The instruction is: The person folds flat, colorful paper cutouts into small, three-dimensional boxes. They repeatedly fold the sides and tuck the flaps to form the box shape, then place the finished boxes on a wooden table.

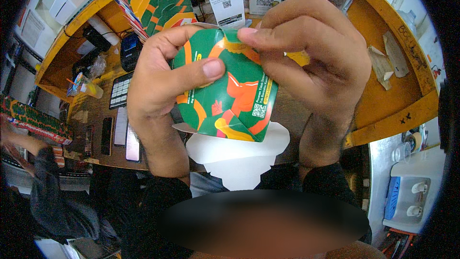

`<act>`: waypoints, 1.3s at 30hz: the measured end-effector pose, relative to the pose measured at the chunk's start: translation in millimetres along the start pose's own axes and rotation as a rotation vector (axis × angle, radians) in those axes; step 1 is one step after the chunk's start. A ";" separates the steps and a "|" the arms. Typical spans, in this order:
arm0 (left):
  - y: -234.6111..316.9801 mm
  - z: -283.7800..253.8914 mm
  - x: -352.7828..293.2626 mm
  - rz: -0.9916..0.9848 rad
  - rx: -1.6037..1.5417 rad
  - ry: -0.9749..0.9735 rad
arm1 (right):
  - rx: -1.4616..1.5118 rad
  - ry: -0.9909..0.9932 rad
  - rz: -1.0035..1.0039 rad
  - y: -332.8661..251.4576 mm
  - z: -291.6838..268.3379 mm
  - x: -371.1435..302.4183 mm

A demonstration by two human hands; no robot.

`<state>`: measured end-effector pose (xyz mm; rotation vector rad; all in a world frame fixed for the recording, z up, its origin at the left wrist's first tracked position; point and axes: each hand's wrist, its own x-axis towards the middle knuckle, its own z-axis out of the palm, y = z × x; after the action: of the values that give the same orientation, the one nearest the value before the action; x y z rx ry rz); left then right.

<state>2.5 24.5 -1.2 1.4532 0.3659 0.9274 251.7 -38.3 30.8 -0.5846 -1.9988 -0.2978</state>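
Up in front of me is a green cardboard carton (pixel 232 79) printed with orange and yellow shapes, partly folded, with creased panels. My left hand (pixel 165 72) grips its left side, the thumb lying flat across the printed face. At its upper right edge my right hand (pixel 316 52) pinches the board between thumb and curled fingers. Some of the right fingertips are hidden behind the carton. Below it, a white board piece with stepped edges (pixel 235 156) reaches over the table edge toward my lap; whether it joins the carton I cannot tell.
Printed cartons (pixel 160 2) stand stacked at the far left, beside a printed paper slip (pixel 221 0). Phones (pixel 107 135) and a tablet (pixel 120 90) lie left on the dark table. A raised wooden rim (pixel 402 117) bounds the right. Another person's arm (pixel 24 141) shows at left.
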 end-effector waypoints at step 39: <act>-14.8 12.4 11.8 0.287 0.185 0.151 | 0.768 0.081 0.214 17.4 21.9 -9.1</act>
<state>23.4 26.7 -9.7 1.6373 0.3680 1.2661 247.7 -16.3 11.7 -0.2741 -1.7703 0.5515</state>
